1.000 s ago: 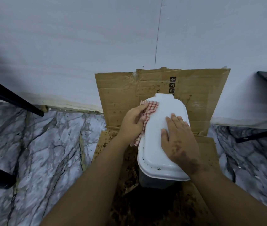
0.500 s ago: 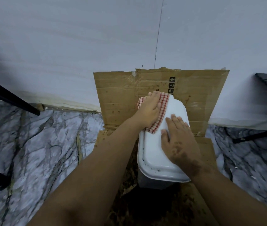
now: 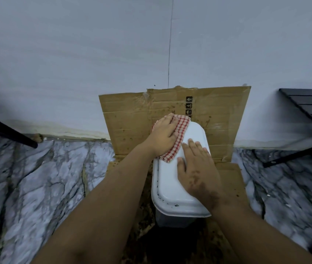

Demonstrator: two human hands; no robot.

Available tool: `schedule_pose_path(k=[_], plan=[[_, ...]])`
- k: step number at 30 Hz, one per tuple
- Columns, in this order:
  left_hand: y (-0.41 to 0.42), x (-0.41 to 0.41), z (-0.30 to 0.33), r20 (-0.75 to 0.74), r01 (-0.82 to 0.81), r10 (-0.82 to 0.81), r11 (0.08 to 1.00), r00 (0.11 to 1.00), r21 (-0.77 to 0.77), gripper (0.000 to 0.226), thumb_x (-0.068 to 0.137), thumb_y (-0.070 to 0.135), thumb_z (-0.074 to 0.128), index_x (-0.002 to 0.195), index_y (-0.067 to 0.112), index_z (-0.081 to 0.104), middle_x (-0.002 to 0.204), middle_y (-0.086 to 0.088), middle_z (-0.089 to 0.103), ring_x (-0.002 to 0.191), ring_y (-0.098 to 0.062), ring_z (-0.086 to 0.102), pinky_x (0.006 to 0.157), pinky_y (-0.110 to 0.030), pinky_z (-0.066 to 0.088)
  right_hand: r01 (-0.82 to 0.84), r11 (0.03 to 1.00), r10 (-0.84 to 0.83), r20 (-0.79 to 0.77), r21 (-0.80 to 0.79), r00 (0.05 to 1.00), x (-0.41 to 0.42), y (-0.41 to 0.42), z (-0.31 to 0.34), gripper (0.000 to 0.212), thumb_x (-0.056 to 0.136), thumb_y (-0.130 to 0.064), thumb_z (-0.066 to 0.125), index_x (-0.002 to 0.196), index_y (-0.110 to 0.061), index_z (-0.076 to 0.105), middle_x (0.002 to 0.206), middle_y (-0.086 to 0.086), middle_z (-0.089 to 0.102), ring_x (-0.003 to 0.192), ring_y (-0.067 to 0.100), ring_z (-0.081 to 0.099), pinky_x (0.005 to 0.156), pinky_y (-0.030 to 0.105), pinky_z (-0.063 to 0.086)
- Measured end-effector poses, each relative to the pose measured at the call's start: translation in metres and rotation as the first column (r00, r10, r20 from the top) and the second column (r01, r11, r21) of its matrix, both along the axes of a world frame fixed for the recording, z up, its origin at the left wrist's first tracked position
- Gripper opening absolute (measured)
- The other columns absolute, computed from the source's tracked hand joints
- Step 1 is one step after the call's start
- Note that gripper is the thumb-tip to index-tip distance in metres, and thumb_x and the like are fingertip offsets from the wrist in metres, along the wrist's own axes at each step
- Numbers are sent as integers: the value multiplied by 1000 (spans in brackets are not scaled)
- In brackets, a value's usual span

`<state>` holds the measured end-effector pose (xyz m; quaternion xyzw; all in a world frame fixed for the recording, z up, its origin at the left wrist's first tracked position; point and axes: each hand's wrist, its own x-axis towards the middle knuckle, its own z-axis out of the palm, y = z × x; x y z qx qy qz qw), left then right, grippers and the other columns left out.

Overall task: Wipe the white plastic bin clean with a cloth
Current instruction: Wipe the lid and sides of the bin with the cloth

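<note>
White rounded plastic bin [image 3: 170, 183], centre frame, dark specks along rim; red-checked cloth [image 3: 178, 138] draped across its upper-left end.

The right hand [image 3: 197, 172] lies flat over the right part of the bin [image 3: 167, 187] top, so that surface is hidden. The left hand [image 3: 163, 136] covers the middle of the checked cloth [image 3: 178, 141], and the cloth hides the far left corner of the bin. Below the rim, the bin body is in dark shadow and its shape cannot be told. The printed word on the cardboard [image 3: 128, 126] is partly behind the cloth and is unreadable. The black slatted furniture [image 3: 311, 105] is cut off by the right edge, and a dark bar [image 3: 6, 130] by the left edge.
</note>
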<state>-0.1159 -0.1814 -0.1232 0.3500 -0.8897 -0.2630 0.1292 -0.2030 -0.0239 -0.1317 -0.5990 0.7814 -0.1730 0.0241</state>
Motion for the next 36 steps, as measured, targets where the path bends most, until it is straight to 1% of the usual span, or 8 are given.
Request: schedule_pose_path(k=[4, 10, 14, 19, 21, 24, 29, 36], plan=[[20, 12, -7, -57, -13, 14, 1000, 998, 18, 59, 109, 24, 35, 162, 11, 12, 170, -7, -5, 156, -21, -11, 120, -30, -12, -16, 1000, 16, 20, 1, 1000, -1, 1, 0, 56, 103, -37, 35, 154, -12, 29, 163, 9, 23, 152, 24, 16, 121, 33, 2], [82, 36, -15, -161, -44, 50, 998, 986, 40, 61, 107, 18, 41, 161, 11, 15, 170, -5, 0, 156, -19, -7, 127, -39, -5, 44, 996, -24, 238, -80, 971, -5, 8, 4, 67, 88, -32, 28, 145, 1, 42, 155, 19, 36, 148, 31, 25, 119, 30, 7], [79, 31, -6, -132, -59, 67, 996, 989, 60, 66, 104, 15, 43, 161, 10, 11, 170, -6, -3, 156, -20, -8, 121, -30, -10, 109, 993, -88, 321, -51, 943, -7, 14, 8, 53, 95, -13, 46, 146, -2, 38, 157, 16, 33, 150, 28, 22, 116, 27, 10], [35, 6, 12, -96, -99, 112, 987, 989, 128, 67, 101, 14, 48, 160, 8, 17, 170, -7, 5, 156, -24, -2, 121, -35, -8, 17, 1000, -22, 202, 23, 979, -14, 11, 9, 56, 94, -8, 44, 148, 1, 34, 161, 18, 23, 152, 31, 13, 122, 35, 7], [22, -2, 17, -119, -119, 139, 980, 983, 160, 66, 100, 14, 53, 159, 9, 22, 169, -8, 11, 156, -26, 4, 127, -41, 3, -1, 1000, -2, 131, 22, 991, -15, 14, 3, 58, 96, -11, 40, 152, -1, 28, 163, 17, 18, 153, 31, 8, 122, 34, 2], [15, -5, 16, -162, -150, 175, 976, 971, 157, 66, 100, 15, 56, 158, 10, 26, 169, -6, 14, 156, -23, 9, 126, -38, 11, 20, 1000, -22, 87, 22, 996, -13, 12, -3, 61, 95, -19, 31, 153, -3, 24, 164, 16, 14, 153, 30, 5, 122, 35, -2], [41, 14, 1, -223, -171, 201, 974, 954, 147, 67, 99, 16, 55, 159, 14, 25, 170, -4, 5, 156, -24, 4, 126, -43, 10, 23, 999, -19, 143, -32, 990, -10, 9, -4, 59, 95, -11, 42, 151, 0, 29, 163, 18, 18, 153, 31, 8, 121, 34, -3], [103, 44, -15, -154, -123, 128, 992, 980, 38, 64, 102, 24, 53, 157, 7, 27, 170, -10, -1, 156, -25, -4, 127, -45, 3, 47, 990, -2, 314, -134, 950, -10, 24, 1, 48, 90, -13, 44, 132, 8, 51, 150, 26, 40, 146, 37, 29, 122, 42, 19]])
